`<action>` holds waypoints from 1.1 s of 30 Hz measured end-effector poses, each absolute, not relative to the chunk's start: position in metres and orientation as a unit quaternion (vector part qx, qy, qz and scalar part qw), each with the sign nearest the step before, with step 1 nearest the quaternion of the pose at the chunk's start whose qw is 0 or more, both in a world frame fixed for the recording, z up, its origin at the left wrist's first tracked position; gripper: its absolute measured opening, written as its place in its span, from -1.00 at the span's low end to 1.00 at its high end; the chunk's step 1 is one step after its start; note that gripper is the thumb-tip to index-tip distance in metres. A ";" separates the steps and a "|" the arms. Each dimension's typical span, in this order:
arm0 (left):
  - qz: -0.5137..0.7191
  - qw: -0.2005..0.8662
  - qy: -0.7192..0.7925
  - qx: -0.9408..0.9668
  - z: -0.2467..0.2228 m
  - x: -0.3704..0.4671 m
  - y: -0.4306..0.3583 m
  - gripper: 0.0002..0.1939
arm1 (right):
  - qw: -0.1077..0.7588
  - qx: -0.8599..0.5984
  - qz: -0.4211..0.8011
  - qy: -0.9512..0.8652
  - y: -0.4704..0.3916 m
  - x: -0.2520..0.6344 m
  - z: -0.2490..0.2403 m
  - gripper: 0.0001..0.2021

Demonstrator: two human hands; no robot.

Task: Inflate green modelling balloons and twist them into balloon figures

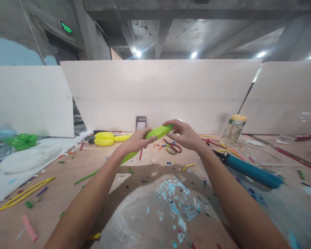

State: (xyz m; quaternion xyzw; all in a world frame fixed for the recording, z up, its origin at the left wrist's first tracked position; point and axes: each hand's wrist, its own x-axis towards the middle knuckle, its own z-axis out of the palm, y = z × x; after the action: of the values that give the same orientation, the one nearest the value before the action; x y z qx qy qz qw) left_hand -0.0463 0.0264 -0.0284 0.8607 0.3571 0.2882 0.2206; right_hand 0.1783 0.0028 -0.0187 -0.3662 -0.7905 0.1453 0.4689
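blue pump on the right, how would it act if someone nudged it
The blue pump would probably roll a little, since its barrel looks round and lies on its side. It seems stiff, being a straight tube, and likely slides easily on the flat table.

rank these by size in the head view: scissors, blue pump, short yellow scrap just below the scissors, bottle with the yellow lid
1. blue pump
2. bottle with the yellow lid
3. scissors
4. short yellow scrap
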 end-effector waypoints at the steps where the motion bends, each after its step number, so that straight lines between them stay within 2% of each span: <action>1: 0.306 0.202 0.355 0.860 -0.029 -0.047 0.027 -0.64 | 0.462 -0.377 0.167 -0.785 0.003 0.179 -0.018 -0.69; 5: 0.350 0.154 0.348 0.856 -0.030 -0.046 0.029 -0.60 | 0.408 -0.439 0.206 -0.774 0.004 0.181 -0.020 -0.71; 8: 0.366 0.129 0.348 0.853 -0.033 -0.047 0.033 -0.58 | 0.369 -0.480 0.165 -0.779 0.005 0.180 -0.021 -0.55; 12: 0.402 0.084 0.322 0.853 -0.035 -0.051 0.040 -0.61 | 0.383 -0.483 0.128 -0.777 0.005 0.178 -0.021 -0.53; 17: 0.434 0.072 0.300 0.846 -0.031 -0.054 0.041 -0.61 | 0.331 -0.472 0.193 -0.794 0.006 0.179 -0.021 -0.52; 21: 0.460 0.095 0.302 0.830 -0.028 -0.053 0.038 -0.61 | 0.345 -0.472 0.218 -0.781 0.006 0.177 -0.023 -0.55; 24: 0.460 0.115 0.313 0.823 -0.029 -0.052 0.039 -0.59 | 0.340 -0.438 0.283 -0.783 0.003 0.174 -0.023 -0.52; 28: 0.466 0.165 0.345 0.798 -0.032 -0.050 0.042 -0.52 | 0.430 -0.356 0.362 -0.747 -0.001 0.169 -0.021 -0.55; 31: 0.476 0.175 0.382 0.773 -0.032 -0.048 0.040 -0.77 | 0.480 -0.276 0.445 -0.704 -0.002 0.164 -0.020 -0.65; 33: 0.469 0.161 0.414 0.763 -0.031 -0.046 0.036 -0.85 | 0.485 -0.228 0.501 -0.680 -0.005 0.159 -0.020 -0.70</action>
State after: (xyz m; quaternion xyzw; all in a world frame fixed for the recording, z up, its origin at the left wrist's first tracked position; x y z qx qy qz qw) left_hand -0.0465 0.0364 -0.0309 0.7634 0.4144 0.4688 0.1608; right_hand 0.1591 -0.0051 -0.0200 -0.2280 -0.6797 0.5005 0.4854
